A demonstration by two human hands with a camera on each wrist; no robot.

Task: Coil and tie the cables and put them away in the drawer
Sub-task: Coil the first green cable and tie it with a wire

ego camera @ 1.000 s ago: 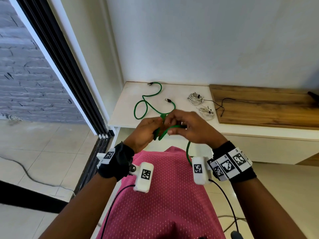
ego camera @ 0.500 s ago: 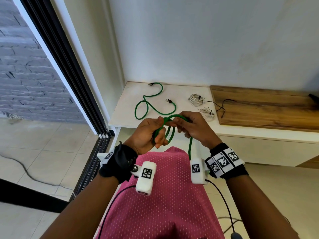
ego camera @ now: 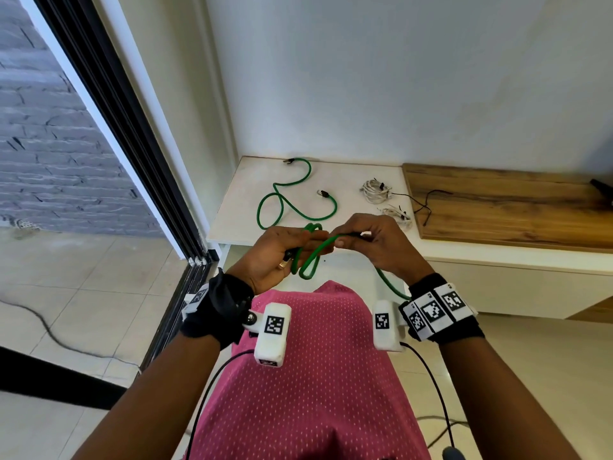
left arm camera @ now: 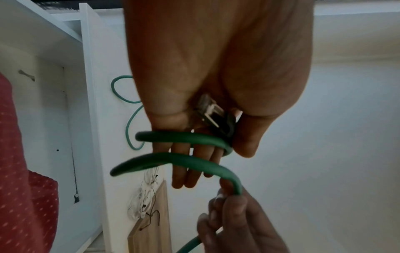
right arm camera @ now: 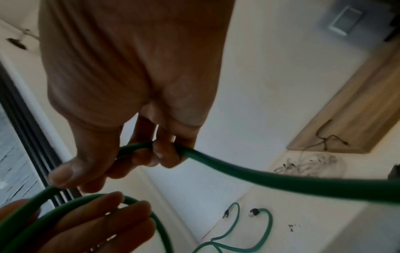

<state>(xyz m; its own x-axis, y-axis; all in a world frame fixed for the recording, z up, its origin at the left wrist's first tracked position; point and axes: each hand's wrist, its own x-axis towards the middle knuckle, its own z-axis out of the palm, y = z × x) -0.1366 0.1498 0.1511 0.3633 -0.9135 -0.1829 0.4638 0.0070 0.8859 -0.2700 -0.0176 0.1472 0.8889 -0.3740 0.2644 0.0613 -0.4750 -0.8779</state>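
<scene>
A green cable [ego camera: 309, 260] hangs in two loops from my left hand [ego camera: 298, 249], in front of my chest. In the left wrist view the thumb pins the cable [left arm camera: 184, 138] and its plug [left arm camera: 208, 109] against the fingers of the left hand [left arm camera: 216, 154]. My right hand [ego camera: 348, 239] pinches the free strand just right of the loops. That strand [right arm camera: 270, 179] runs out of the right hand [right arm camera: 112, 164] toward the wrist. A second green cable [ego camera: 282, 197] lies loose on the white counter [ego camera: 238, 207].
Two coiled white cables [ego camera: 376, 190] [ego camera: 396, 215] lie on the counter beside a wooden top [ego camera: 514, 207], where a thin black wire [ego camera: 428, 200] rests. Dark sliding-door tracks [ego camera: 132, 134] run along the left. A tiled floor lies below.
The arch of green cable that stood above the hands half a second ago has come down. It now lies as another loop in the left hand, and the loops hang lower.
</scene>
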